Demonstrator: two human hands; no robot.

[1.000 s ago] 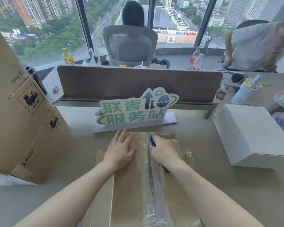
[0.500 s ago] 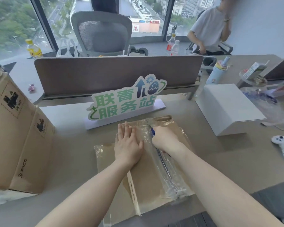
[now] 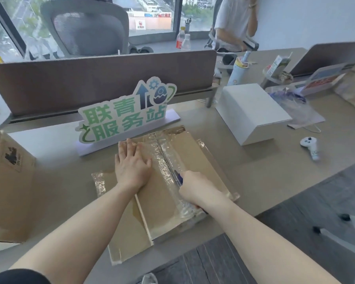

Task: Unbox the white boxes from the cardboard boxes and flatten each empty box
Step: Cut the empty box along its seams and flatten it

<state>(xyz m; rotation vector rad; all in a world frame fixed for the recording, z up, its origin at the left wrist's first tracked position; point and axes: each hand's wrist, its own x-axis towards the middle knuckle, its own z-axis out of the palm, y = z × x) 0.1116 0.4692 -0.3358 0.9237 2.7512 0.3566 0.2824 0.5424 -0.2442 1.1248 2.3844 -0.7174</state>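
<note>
A cardboard box (image 3: pixel 195 152) lies flat-sided on the desk in front of me, its middle seam covered by a strip of clear tape (image 3: pixel 164 158). My left hand (image 3: pixel 132 163) presses flat on the box's left half, fingers straight. My right hand (image 3: pixel 195 186) grips a blue cutter (image 3: pixel 177 177) whose tip sits on the taped seam near the box's middle. A white box (image 3: pixel 250 111) stands on the desk to the right. More cardboard boxes (image 3: pixel 6 181) printed "PICO" stand at the left edge.
A green-lettered sign (image 3: pixel 123 115) stands just behind the box, before a brown desk divider (image 3: pixel 100 78). A white controller (image 3: pixel 309 145), a plastic bag (image 3: pixel 301 107) and a bottle (image 3: pixel 238 69) lie to the right. A person (image 3: pixel 234 19) sits at the back right.
My right hand has drawn the cutter toward me along the taped seam, from the far end to the middle. My left hand stays pressed on the box. The view has swung right and down.
</note>
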